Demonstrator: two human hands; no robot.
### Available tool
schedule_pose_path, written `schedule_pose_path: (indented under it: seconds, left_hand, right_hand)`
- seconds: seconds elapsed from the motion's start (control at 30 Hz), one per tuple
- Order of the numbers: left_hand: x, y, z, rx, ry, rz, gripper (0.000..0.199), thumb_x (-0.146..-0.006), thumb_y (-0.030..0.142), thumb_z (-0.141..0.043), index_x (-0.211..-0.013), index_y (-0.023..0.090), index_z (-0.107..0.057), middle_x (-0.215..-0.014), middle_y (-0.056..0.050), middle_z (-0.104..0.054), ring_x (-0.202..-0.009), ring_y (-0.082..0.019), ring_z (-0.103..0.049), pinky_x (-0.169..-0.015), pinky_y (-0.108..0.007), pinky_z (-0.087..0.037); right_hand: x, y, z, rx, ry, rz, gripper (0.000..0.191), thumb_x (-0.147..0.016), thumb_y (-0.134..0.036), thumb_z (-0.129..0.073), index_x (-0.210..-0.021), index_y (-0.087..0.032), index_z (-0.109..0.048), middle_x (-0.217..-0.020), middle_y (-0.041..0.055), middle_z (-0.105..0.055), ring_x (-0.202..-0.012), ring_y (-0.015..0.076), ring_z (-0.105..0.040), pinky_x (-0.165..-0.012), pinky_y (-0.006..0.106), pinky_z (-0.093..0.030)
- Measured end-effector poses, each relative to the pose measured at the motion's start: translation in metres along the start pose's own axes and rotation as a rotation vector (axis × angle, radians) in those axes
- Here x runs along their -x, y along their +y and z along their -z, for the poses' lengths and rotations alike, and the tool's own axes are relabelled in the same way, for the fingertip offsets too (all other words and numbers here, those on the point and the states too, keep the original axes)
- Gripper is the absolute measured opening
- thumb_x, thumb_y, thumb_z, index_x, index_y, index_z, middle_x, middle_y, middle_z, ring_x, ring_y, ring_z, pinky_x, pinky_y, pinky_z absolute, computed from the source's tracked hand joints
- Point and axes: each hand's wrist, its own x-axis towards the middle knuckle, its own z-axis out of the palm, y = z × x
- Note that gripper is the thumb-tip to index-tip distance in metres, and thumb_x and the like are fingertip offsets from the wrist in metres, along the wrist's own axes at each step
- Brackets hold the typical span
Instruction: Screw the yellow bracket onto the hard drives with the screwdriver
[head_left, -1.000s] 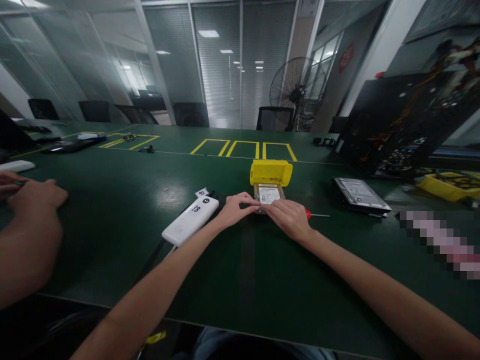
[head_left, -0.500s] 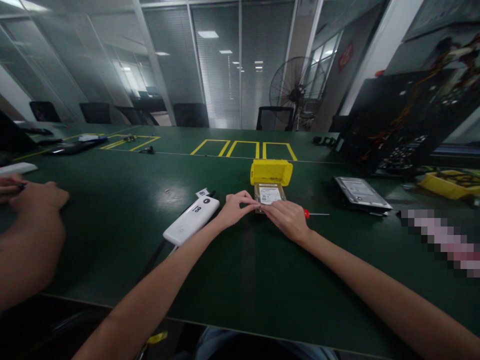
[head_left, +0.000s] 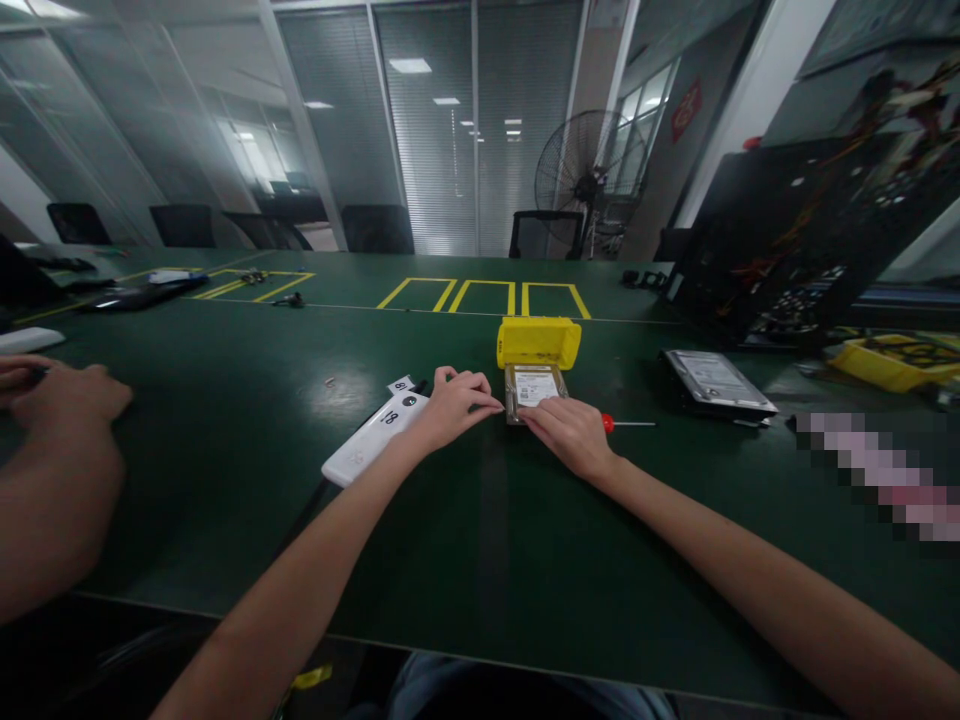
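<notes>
A hard drive (head_left: 536, 384) with a white label lies on the green table, right against a yellow bin (head_left: 538, 345). My right hand (head_left: 571, 437) is closed over the drive's near edge, its fingertips at the near corner. Just left of the drive, my left hand (head_left: 459, 410) has thumb and finger pinched together, apart from the drive; anything between them is too small to make out. Beside my right hand lies a screwdriver (head_left: 609, 424), its red handle partly hidden. A white power bank (head_left: 375, 438) marked 18 sits by my left wrist.
Another drive (head_left: 718, 383) lies to the right, before a black computer case (head_left: 795, 240). A yellow tray (head_left: 889, 362) of cables stands at far right. Another person's hands (head_left: 71, 395) are at the left edge. Yellow tape outlines (head_left: 484, 284) mark the table's far part.
My left hand has drawn a little left, away from the drive's corner and my right fingertips. My right hand stays at the drive. The whole view has shifted slightly.
</notes>
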Motion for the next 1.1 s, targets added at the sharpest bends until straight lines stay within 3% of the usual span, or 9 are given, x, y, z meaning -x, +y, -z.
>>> schedule_pose_path:
  seconds: [0.2,0.7,1.1]
  left_hand:
    - [0.0008,0.0011,0.0006,-0.005,-0.018,-0.14,0.018,-0.086,0.028,-0.052,-0.095,0.029,-0.067,-0.091,0.0,-0.059,-0.091,-0.015,-0.05,-0.082,-0.035,-0.022]
    - [0.0033,-0.003,-0.0007,-0.107,-0.028,-0.281,0.023,-0.089,0.031,-0.046,-0.099,0.032,-0.066,-0.093,-0.001,-0.058,-0.087,-0.014,-0.049,-0.084,-0.036,-0.023]
    - [0.0048,-0.0017,-0.0011,-0.145,0.019,-0.299,0.023,-0.089,0.027,-0.045,-0.098,0.031,-0.065,-0.081,0.0,-0.056,-0.078,-0.013,-0.048,-0.089,-0.039,-0.02]
  right_hand:
    - [-0.0003,-0.0008,0.0013,-0.008,-0.02,-0.008,0.02,-0.088,-0.023,-0.047,-0.09,-0.016,-0.065,-0.077,0.0031,-0.064,-0.069,0.0125,-0.055,-0.061,0.026,-0.036]
    - [-0.0008,-0.0018,0.0008,-0.026,-0.015,-0.022,0.02,-0.088,-0.024,-0.047,-0.089,-0.017,-0.066,-0.077,0.0026,-0.064,-0.068,0.0124,-0.056,-0.061,0.025,-0.037]
    - [-0.0011,-0.0016,0.0029,-0.049,-0.025,-0.026,0.022,-0.088,-0.024,-0.046,-0.088,-0.016,-0.066,-0.077,0.0038,-0.065,-0.068,0.0126,-0.056,-0.061,0.026,-0.038]
